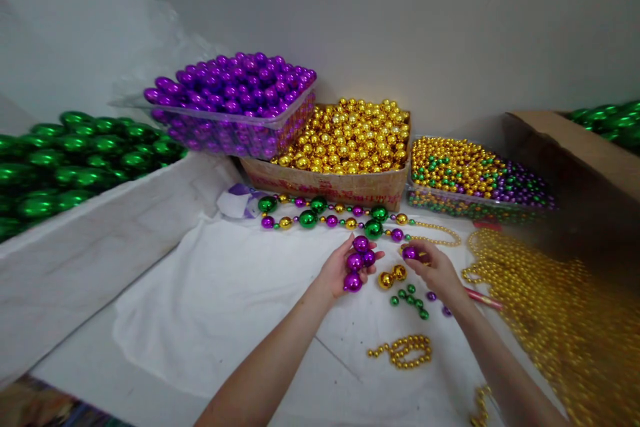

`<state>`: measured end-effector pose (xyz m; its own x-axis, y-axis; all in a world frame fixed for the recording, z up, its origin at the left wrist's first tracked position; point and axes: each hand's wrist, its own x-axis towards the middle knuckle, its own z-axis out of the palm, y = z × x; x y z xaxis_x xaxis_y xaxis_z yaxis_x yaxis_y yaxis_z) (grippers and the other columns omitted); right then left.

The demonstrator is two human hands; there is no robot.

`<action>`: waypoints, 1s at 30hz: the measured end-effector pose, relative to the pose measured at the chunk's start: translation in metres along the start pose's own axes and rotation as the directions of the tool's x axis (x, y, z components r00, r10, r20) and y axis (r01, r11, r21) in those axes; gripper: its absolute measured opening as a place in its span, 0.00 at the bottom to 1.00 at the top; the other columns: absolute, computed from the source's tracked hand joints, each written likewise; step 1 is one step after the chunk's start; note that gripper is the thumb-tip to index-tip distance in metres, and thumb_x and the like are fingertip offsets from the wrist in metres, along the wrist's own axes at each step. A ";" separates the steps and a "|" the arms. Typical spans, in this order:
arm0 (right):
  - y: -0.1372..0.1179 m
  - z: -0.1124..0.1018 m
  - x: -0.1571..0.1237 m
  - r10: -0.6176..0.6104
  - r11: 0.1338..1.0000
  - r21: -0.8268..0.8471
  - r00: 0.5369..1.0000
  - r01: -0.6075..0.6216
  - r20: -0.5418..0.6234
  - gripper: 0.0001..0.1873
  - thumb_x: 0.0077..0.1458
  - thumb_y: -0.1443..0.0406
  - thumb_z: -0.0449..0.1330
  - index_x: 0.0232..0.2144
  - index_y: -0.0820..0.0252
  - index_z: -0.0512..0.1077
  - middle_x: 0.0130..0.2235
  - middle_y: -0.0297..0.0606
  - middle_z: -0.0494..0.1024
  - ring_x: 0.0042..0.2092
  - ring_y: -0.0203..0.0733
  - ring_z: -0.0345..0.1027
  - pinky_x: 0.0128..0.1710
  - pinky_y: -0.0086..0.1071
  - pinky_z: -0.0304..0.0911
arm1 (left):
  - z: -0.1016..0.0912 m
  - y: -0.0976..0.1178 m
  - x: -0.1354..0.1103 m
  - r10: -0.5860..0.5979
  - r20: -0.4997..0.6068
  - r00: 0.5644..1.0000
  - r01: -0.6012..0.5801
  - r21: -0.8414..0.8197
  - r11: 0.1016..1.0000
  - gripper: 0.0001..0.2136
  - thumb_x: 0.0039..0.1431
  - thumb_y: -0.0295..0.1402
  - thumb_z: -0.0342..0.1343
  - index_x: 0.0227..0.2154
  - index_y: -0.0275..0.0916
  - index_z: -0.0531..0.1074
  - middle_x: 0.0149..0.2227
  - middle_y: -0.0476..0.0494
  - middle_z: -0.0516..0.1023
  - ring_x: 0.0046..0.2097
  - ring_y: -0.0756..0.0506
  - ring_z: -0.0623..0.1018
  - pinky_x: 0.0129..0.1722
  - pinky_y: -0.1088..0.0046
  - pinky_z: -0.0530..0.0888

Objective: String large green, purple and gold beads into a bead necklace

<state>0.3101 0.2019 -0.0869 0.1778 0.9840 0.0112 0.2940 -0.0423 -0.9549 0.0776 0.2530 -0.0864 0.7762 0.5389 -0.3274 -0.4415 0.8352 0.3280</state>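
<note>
Several shiny purple balls (355,262) rest in my left hand (336,268), its palm turned up and fingers curled beneath them. Between the thumb and fingers of my right hand (440,270) is one purple ball (410,252); something gold shows just behind it. Two larger gold balls (385,280) lie on the white cloth between my hands. Nearer me are several small green balls (411,300) and a few small purple balls (447,311). Beyond my hands stretches a necklace (332,221) of green, purple and gold beads. A short gold bead strand (410,351) is coiled closer to me.
A clear bin of purple balls (230,123) leans on a cardboard box (325,185) of gold balls. Right of it stands a tub of mixed small beads (455,197). Gold bead strands (550,307) heap at right. A white-walled box (100,250) of green balls borders the left.
</note>
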 end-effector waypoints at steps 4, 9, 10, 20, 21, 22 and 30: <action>-0.003 -0.003 -0.001 0.037 0.999 0.012 0.999 -0.037 -0.016 0.21 0.45 0.57 0.63 0.41 0.58 0.70 0.38 0.41 0.78 0.35 0.44 0.71 0.32 0.36 0.66 | -0.003 0.001 0.002 -0.005 0.010 1.000 0.005 0.009 1.000 0.22 0.61 0.50 0.46 0.47 0.36 0.68 0.45 0.29 0.75 0.32 0.43 0.79 0.19 0.78 0.71; -0.006 -0.016 0.003 0.038 0.999 0.028 0.999 -0.037 -0.030 0.22 0.44 0.54 0.64 0.40 0.59 0.70 0.39 0.43 0.78 0.36 0.46 0.71 0.31 0.37 0.67 | 0.000 0.003 0.005 0.005 -0.021 1.000 -0.005 0.026 1.000 0.22 0.61 0.49 0.46 0.46 0.36 0.68 0.44 0.29 0.76 0.31 0.44 0.79 0.18 0.78 0.71; -0.005 -0.018 0.003 0.033 0.999 0.024 0.999 -0.032 -0.028 0.22 0.44 0.54 0.64 0.39 0.59 0.70 0.39 0.43 0.78 0.36 0.46 0.72 0.32 0.37 0.68 | 0.001 0.004 0.006 0.006 -0.024 1.000 -0.005 0.029 1.000 0.22 0.61 0.49 0.46 0.46 0.36 0.68 0.44 0.29 0.75 0.31 0.44 0.79 0.18 0.78 0.71; -0.001 0.000 0.008 -0.088 0.989 -0.114 0.995 0.094 0.056 0.16 0.48 0.59 0.60 0.41 0.57 0.70 0.39 0.39 0.76 0.36 0.43 0.71 0.38 0.38 0.66 | 0.006 0.005 0.013 0.008 -0.010 1.000 -0.007 0.047 0.999 0.23 0.61 0.51 0.45 0.44 0.34 0.70 0.45 0.27 0.75 0.30 0.45 0.78 0.18 0.78 0.70; -0.003 0.003 0.010 -0.105 0.983 -0.142 0.992 0.113 0.063 0.16 0.48 0.60 0.59 0.41 0.57 0.71 0.40 0.39 0.75 0.36 0.43 0.70 0.38 0.38 0.66 | 0.006 0.006 0.013 0.005 -0.014 1.000 -0.004 0.053 0.999 0.23 0.61 0.50 0.45 0.45 0.34 0.70 0.45 0.27 0.75 0.30 0.45 0.78 0.18 0.78 0.70; -0.004 0.006 0.011 -0.121 0.976 -0.171 0.990 0.131 0.068 0.16 0.48 0.61 0.59 0.41 0.57 0.71 0.41 0.39 0.75 0.37 0.42 0.70 0.38 0.38 0.66 | 0.006 0.006 0.013 0.003 -0.020 1.000 -0.002 0.060 0.998 0.23 0.61 0.50 0.45 0.45 0.35 0.70 0.45 0.28 0.75 0.29 0.45 0.78 0.18 0.78 0.70; -0.007 0.009 0.021 -0.188 0.930 -0.299 0.976 0.213 0.111 0.15 0.50 0.62 0.59 0.42 0.55 0.73 0.42 0.39 0.74 0.40 0.45 0.68 0.41 0.39 0.63 | -0.002 0.010 0.013 0.027 -0.046 0.999 -0.022 0.091 0.996 0.23 0.60 0.50 0.46 0.46 0.35 0.69 0.43 0.29 0.76 0.28 0.45 0.78 0.18 0.78 0.69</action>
<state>0.3029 0.2241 -0.0829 0.0145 0.9874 0.1574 0.5918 0.1184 -0.7974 0.0825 0.2687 -0.0895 0.7427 0.5654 -0.3588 -0.4161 0.8095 0.4143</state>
